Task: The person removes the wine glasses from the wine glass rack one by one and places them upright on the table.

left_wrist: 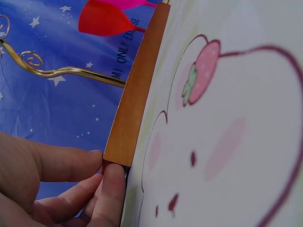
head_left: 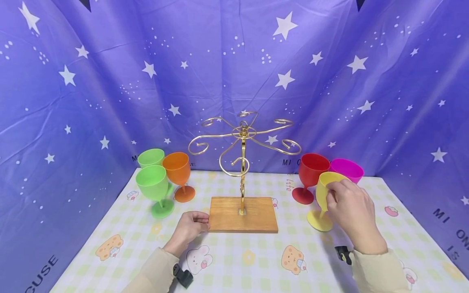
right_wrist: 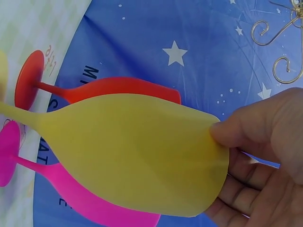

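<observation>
My right hand [head_left: 351,209] pinches the rim of a yellow goblet [right_wrist: 132,151], thumb on one side and fingers at the other. The goblet is upright, its foot at the table. Behind it are a red goblet [head_left: 313,169] and a magenta goblet [head_left: 349,169]. With thumb and fingers, my left hand [head_left: 190,228] grips the left front corner of a flat wooden base [left_wrist: 132,104]. From this base rises a gold metal stand [head_left: 243,162] whose several curled arms spread out at the top; nothing hangs on them.
Two green goblets [head_left: 151,181] and an orange goblet [head_left: 177,167] stand upright to the left of the stand. A checked cloth with cartoon prints covers the table [head_left: 249,272]. Behind and at both sides hangs a purple-blue star curtain [head_left: 227,61].
</observation>
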Demonstrator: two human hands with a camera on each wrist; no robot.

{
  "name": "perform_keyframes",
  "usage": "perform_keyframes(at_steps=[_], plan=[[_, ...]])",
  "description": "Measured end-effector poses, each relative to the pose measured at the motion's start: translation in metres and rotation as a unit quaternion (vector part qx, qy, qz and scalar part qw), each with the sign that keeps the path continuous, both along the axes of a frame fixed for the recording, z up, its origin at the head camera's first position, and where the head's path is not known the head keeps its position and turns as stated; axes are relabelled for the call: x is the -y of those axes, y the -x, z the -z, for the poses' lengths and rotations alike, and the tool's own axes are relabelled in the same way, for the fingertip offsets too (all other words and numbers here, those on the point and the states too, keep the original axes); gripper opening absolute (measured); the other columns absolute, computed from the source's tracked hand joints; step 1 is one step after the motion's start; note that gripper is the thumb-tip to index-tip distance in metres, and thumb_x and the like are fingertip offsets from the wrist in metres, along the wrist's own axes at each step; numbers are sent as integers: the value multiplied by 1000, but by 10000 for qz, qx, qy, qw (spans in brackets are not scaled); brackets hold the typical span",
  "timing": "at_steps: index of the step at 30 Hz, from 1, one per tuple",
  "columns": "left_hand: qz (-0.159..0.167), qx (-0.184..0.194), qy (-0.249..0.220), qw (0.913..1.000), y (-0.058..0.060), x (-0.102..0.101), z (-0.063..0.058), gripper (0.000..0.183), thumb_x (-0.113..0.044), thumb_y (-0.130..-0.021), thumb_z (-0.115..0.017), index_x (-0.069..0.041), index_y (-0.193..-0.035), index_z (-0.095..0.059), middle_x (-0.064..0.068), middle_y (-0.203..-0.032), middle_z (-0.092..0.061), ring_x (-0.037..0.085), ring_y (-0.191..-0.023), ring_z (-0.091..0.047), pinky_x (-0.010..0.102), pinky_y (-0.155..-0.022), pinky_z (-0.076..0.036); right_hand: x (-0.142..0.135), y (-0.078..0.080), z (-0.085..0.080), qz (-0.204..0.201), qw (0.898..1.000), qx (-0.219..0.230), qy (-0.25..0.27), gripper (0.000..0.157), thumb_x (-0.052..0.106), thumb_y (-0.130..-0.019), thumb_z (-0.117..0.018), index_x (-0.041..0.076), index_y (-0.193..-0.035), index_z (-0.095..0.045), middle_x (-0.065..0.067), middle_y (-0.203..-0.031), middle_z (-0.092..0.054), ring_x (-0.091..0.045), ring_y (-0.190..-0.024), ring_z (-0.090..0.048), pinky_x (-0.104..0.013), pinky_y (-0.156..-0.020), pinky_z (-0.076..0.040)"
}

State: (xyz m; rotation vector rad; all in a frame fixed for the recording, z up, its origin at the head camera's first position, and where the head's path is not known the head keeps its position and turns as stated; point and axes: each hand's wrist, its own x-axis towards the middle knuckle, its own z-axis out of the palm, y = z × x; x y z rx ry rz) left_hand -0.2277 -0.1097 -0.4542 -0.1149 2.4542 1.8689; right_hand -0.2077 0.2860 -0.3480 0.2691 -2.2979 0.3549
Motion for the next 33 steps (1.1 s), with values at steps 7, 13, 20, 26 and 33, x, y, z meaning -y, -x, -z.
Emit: perform_keyframes(at_steps=[7,13,20,26,33], plan=[[2,22,-25,10000,0,0,0,26,13,-72,-67,8,-98,-66,11,-85,-67,17,-75,-64,29,-67,-55,2,0,2,-85,9999,-96,-39,13,1,-73,-60,2,-82,-69,-11,-74,-61,-31,-64,-54,-45,-57,-39],[33,2,-35,10000,0,0,0,26,14,-72,-67,9,-98,-65,11,-86,-67,17,-76,-64,28,-67,-55,3,-1,2,-108,9999,29,-8,12,2,-73,-62,4,-82,-70,-9,-74,-61,-29,-62,-53,-43,-55,-39],[36,1,-106,9999,0,0,1,27,15,-71,-65,10,-98,-65,12,-86,-67,17,-76,-64,28,-68,-55,5,-1,3,-108,9996,257,-5,12,3,-74,-63,6,-84,-70,-9,-76,-62,-27,-59,-52,-42,-55,-39],[42,-28,-58,10000,1,1,1,28,15,-71,-64,10,-99,-65,12,-86,-67,17,-77,-64,28,-68,-55,6,-2,1,-130,9994,330,-41,13,4,-74,-63,6,-84,-70,-8,-76,-63,-26,-56,-51,-42,-53,-39],[37,-43,-29,10000,0,1,1,29,16,-70,-64,10,-98,-65,11,-85,-67,18,-77,-64,29,-67,-55,7,-3,0,-145,9991,391,-46,13,4,-75,-63,6,-85,-70,-9,-78,-64,-27,-57,-53,-44,-52,-41]])
